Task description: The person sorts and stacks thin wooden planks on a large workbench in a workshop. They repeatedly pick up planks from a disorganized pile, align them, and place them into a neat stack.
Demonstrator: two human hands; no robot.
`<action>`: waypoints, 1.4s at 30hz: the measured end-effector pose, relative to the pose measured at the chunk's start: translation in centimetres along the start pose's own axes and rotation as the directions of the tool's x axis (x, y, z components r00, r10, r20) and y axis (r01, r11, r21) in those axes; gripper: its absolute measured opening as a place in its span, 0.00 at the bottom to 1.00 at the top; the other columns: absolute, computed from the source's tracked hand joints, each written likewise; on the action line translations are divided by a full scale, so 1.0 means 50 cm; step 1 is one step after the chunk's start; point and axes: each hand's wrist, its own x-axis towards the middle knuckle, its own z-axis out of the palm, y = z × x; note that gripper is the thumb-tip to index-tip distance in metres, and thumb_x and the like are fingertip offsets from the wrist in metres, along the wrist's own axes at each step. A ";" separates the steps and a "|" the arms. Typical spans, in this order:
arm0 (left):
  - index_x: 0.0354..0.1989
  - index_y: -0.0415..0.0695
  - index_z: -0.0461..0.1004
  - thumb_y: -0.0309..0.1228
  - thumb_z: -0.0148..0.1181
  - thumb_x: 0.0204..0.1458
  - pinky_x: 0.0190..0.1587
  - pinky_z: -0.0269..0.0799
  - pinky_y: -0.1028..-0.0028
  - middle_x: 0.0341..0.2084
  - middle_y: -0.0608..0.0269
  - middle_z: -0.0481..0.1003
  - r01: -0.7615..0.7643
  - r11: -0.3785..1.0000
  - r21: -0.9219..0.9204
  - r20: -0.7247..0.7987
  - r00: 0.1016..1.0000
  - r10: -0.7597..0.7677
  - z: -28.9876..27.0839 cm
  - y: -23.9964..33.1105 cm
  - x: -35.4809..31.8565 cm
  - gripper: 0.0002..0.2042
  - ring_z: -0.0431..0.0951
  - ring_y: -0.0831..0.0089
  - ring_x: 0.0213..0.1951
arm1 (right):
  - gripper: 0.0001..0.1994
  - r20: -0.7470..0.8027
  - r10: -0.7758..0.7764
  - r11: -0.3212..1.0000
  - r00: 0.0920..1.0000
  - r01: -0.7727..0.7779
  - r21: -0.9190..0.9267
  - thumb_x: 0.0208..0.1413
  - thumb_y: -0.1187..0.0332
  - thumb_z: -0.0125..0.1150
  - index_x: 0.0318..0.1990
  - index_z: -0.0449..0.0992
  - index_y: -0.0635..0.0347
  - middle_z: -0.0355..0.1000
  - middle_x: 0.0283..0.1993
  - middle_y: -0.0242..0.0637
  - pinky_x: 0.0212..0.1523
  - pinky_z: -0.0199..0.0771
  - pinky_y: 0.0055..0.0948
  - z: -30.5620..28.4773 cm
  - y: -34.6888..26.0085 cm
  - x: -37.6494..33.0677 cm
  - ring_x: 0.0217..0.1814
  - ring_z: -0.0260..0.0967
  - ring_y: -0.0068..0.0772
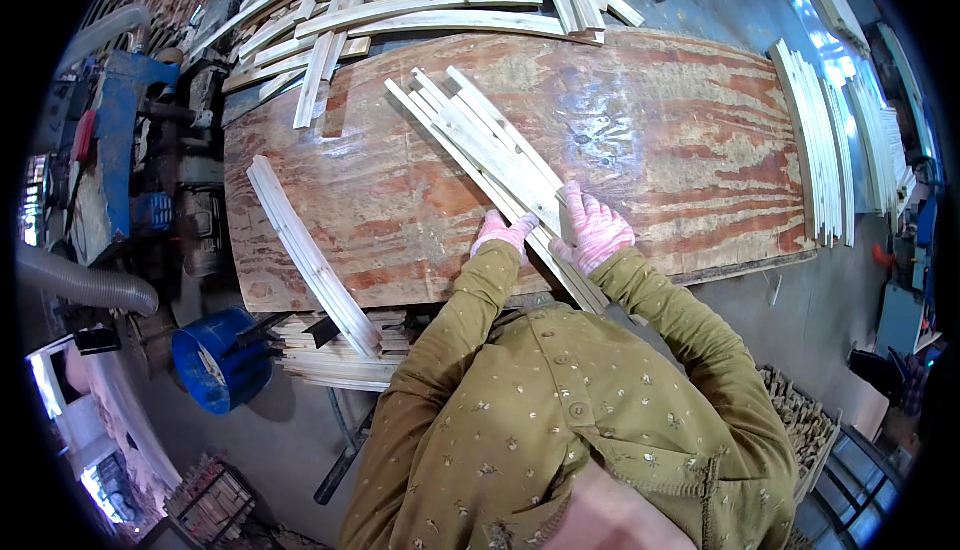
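Note:
A narrow bundle of several pale wooden strips [487, 153] lies slantwise across the worn plywood tabletop [690, 150]. Its far ends are staggered, and its near end reaches over the table's front edge toward my body. In a pink-and-white glove, my left hand [503, 233] grips the bundle's left side. My right hand [602, 231], gloved the same way, is closed on its right side, with the thumb toward the left hand. The undersides of the strips are hidden. Farther left, a few more wooden strips [308, 248] lie together, jutting past the front edge.
Loose strips form a heap [420, 22] at the back left. Strips stand along the right end [812, 140]. At the left are a blue machine [125, 150], a grey hose [95, 280] and a blue bucket [192, 358]. More wood [335, 370] is stacked below the front edge.

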 end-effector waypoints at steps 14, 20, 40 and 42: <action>0.63 0.44 0.60 0.64 0.51 0.50 0.60 0.60 0.54 0.61 0.45 0.62 -0.062 0.812 0.580 -0.365 0.871 0.327 -0.113 0.129 -0.073 0.40 0.63 0.47 0.60 | 0.23 -0.108 -0.289 0.956 0.951 0.293 0.022 0.58 0.53 0.53 0.58 0.71 0.52 0.68 0.59 0.40 0.64 0.61 0.40 -0.024 0.150 0.167 0.61 0.63 0.49; 0.64 0.39 0.59 0.64 0.54 0.46 0.65 0.45 0.45 0.62 0.44 0.59 -0.136 0.718 0.682 -0.394 0.759 0.518 -0.142 0.136 0.114 0.45 0.56 0.47 0.64 | 0.47 -0.133 -0.023 0.992 0.991 0.040 0.122 0.39 0.31 0.59 0.57 0.68 0.64 0.68 0.56 0.51 0.59 0.67 0.38 -0.097 -0.016 0.245 0.58 0.67 0.46; 0.61 0.39 0.60 0.40 0.51 0.59 0.51 0.73 0.65 0.54 0.50 0.68 0.494 0.547 -0.676 0.534 -0.183 0.825 0.120 0.768 -0.210 0.25 0.71 0.64 0.53 | 0.27 -0.626 0.151 -0.325 0.765 0.636 0.700 0.55 0.53 0.61 0.57 0.64 0.55 0.71 0.50 0.39 0.50 0.71 0.32 -0.540 0.269 -0.084 0.49 0.69 0.35; 0.61 0.39 0.61 0.40 0.50 0.60 0.51 0.73 0.66 0.52 0.50 0.69 0.238 0.523 -0.818 0.530 -0.038 0.847 0.206 0.724 -0.280 0.24 0.72 0.64 0.51 | 0.27 -0.584 0.225 -0.319 0.780 0.625 0.712 0.55 0.56 0.61 0.60 0.61 0.54 0.69 0.53 0.38 0.52 0.70 0.32 -0.467 0.363 -0.136 0.51 0.68 0.34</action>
